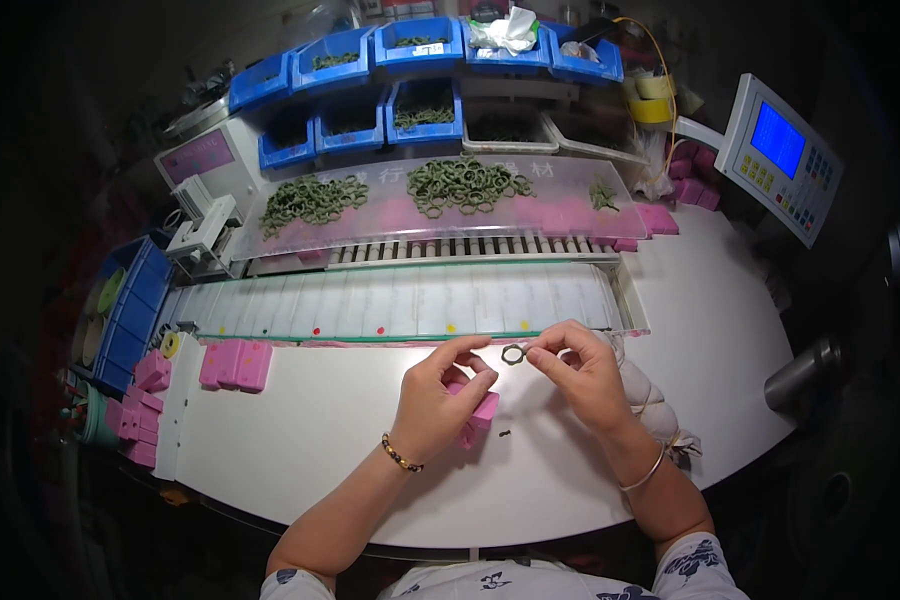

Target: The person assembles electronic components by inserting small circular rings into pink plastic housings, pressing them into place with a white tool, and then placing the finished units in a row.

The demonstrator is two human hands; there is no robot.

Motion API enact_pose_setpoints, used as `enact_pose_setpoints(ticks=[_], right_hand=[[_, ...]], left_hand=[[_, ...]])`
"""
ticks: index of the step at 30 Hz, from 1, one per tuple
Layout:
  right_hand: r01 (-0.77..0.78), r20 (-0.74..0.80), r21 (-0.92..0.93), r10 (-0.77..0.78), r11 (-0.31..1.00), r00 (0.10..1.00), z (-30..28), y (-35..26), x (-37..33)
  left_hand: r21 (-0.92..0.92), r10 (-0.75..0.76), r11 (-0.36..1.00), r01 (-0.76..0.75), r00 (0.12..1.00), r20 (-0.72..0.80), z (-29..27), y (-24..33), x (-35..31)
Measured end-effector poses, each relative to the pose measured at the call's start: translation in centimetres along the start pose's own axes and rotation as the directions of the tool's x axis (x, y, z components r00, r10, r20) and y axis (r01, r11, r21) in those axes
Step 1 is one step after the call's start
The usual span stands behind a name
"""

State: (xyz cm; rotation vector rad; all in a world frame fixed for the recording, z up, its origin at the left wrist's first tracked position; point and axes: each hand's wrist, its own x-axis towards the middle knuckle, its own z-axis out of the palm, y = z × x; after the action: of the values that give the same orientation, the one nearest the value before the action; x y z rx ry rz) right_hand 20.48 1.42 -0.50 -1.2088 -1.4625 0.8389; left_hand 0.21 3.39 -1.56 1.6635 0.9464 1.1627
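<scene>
Between the thumb and fingertips of my right hand is a small dark green six-sided ring, held up above the white table. My left hand faces it from the left. Its thumb and forefinger are curved and apart, with nothing seen between their tips. A pink block shows under and behind the left thumb; the hand partly covers it, and whether the other fingers touch it is hidden. On the table just right of that block lies a tiny dark piece.
Beyond the hands runs a pale strip track with coloured dots. Above it, a clear shelf carries heaps of green rings. Blue bins stand behind. Pink blocks sit left; a white bundle, metal cylinder and display are right.
</scene>
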Motion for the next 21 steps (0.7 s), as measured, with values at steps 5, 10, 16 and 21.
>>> enact_pose_setpoints(ticks=[5,10,16,21], right_hand=[[0.242,-0.056,-0.5,-0.31,0.832,0.949,-0.6,-1.3,4.3],[0.214,-0.119,-0.833,-0.544,0.51,0.831,-2.4,-1.7,13.2],[0.124,-0.145,-0.912,-0.591,0.39,0.794,-2.2,0.1,21.2],[-0.005,-0.347,-0.647,-0.289,0.762,0.892,-1.4,0.9,22.7]], left_hand=[[-0.279,-0.293,0.9,0.335,0.939,0.181,-0.1,-0.9,-0.3],[-0.319,-0.333,0.862,0.394,0.914,0.231,0.7,-1.0,-0.4],[-0.369,-0.351,0.837,0.403,0.914,0.203,0.2,-1.9,-0.4],[-0.413,-0.335,0.83,0.376,0.927,0.17,0.5,-1.9,-0.5]])
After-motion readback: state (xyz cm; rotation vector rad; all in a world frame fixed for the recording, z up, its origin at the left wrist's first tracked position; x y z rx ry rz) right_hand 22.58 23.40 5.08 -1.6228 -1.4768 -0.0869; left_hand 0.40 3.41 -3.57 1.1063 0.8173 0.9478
